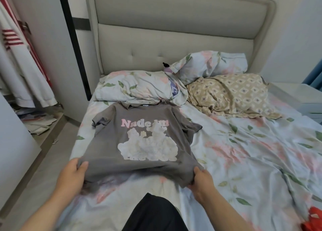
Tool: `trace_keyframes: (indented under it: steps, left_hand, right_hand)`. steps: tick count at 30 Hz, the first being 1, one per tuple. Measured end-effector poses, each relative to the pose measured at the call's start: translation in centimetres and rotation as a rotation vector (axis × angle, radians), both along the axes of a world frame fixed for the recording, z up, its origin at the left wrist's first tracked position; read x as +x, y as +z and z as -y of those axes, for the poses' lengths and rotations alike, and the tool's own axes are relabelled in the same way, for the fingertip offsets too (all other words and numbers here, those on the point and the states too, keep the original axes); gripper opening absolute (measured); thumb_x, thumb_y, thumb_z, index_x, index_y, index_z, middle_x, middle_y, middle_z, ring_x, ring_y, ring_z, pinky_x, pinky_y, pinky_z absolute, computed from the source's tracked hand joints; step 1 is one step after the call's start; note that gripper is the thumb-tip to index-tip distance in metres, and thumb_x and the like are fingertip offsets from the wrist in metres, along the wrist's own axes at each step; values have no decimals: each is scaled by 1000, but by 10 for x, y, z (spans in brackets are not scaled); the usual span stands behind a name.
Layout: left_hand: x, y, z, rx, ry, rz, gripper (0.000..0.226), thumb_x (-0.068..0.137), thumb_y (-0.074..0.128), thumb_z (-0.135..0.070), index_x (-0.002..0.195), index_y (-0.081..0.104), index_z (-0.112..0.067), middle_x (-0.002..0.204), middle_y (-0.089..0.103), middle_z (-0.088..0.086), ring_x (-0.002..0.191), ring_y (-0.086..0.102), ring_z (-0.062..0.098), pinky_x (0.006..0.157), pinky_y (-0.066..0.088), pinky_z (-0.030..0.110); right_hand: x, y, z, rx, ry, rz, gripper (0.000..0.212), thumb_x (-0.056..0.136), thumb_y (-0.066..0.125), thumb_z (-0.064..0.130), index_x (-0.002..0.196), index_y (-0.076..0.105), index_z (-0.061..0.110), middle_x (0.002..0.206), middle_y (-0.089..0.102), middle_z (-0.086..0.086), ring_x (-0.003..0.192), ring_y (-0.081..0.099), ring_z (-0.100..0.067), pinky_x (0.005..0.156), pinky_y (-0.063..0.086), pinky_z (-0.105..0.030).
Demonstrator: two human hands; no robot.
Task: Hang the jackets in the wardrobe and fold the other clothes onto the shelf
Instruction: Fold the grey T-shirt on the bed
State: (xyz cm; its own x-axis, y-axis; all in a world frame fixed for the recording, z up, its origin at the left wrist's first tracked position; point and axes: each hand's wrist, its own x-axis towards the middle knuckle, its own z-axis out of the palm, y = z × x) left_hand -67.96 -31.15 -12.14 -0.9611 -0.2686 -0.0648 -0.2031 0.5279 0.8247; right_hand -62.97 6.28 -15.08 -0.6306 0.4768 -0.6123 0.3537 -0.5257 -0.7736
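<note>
1. The grey T-shirt (139,143) lies face up on the bed (244,152), on the left side, collar towards the pillows and hem towards the person.
2. Look at the print: pink lettering across the chest, and under it a big cream, fluffy figure with more cream lettering below, too blurred to read.
3. Both short sleeves spread out to the sides, the right one rumpled; the body is fairly flat, with creases near the hem.
4. The left hand (74,171) grips the hem's left corner, thumb on top, fingers curled under the cloth.
5. The right hand (202,180) pinches the hem's right corner the same way, and the hem is lifted slightly off the floral sheet between the two hands.
6. Beyond the collar sit two floral pillows (135,86) and a beige diamond-patterned pillow (231,93), against the padded headboard (174,30).
7. Far left, a white garment with red stripes (20,65) hangs; at the bottom right corner, a red cloth (313,220) on the bed.
</note>
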Motion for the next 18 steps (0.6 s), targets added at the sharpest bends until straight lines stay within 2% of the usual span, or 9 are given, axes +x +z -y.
trace_keyframes:
  steps: [2,4,6,8,11,14,15,16,18]
  left_hand:
    - [-1,23,4,396,114,70,20,103,49,-15,97,59,1,80,64,16,71,60,31,61,44,35]
    - [1,38,12,776,180,269,21,103,49,-17,98,60,0,70,69,18,57,67,29,50,57,39]
    - [8,40,18,1024,227,459,22,101,50,-19,95,61,-1,65,70,20,49,68,27,46,55,46]
    - [17,25,23,1050,218,514,17,99,52,-14,97,61,0,68,70,19,45,67,25,44,55,40]
    - [37,-8,28,906,151,616,7,95,58,-7,91,59,-2,62,60,16,37,59,22,36,54,32]
    - [51,-32,23,819,140,689,11,90,65,-9,85,57,-4,61,57,15,53,61,28,47,58,38]
    - [53,-36,19,808,145,703,15,89,67,-15,85,57,-4,64,55,14,61,60,30,52,59,41]
    - [54,-38,15,796,152,712,22,89,68,-22,86,57,-4,67,54,14,66,59,31,58,58,43]
    - [50,-42,7,735,177,667,33,89,68,-33,91,57,-2,74,53,16,70,59,32,66,55,44]
  right_hand:
    - [-1,15,-18,-26,-15,-9,21,102,49,12,113,62,0,103,69,-21,88,67,-36,67,58,-41]
    - [1,27,-30,-126,-39,-1,20,102,52,12,108,63,-3,99,68,-21,82,64,-34,59,59,-39]
    - [9,29,-37,-289,-69,-4,17,102,51,8,107,58,-6,96,65,-22,77,63,-30,45,58,-33]
    - [21,19,-41,-374,-68,34,14,101,51,6,106,55,-6,93,60,-22,73,59,-27,42,57,-32]
    - [39,-4,-41,-451,-77,66,8,98,52,10,92,53,5,77,44,-8,58,41,-18,41,49,-22]
    - [46,-17,-35,-452,-136,27,19,104,40,10,90,52,8,69,37,-2,53,40,-19,54,46,-25]
    - [46,-17,-33,-417,-114,46,24,105,37,9,88,54,9,65,38,-2,49,42,-17,50,46,-23]
    - [45,-16,-30,-363,-74,81,26,104,36,7,85,54,11,62,38,-1,45,40,-14,40,40,-21]
    - [44,-12,-24,-232,28,149,25,99,39,6,78,49,15,59,36,-1,45,31,-13,33,24,-18]
